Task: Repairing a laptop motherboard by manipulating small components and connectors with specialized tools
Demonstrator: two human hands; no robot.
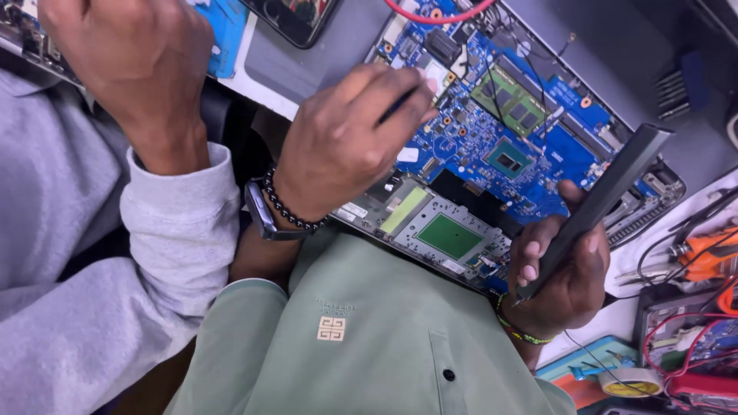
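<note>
While the left hand (350,146) pinches what seems a thin dark tool over the opened laptop's blue motherboard (492,131), the right hand (565,269) grips a long black battery (603,200) at the laptop's near edge.

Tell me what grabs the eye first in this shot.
The bright blue circuit board of an opened laptop fills the upper middle. The left hand, wearing a bead bracelet, pinches a thin dark tool over the board. At right, the right hand grips a long black battery, tilted up. A second person's hand in a grey sleeve sits at top left.
</note>
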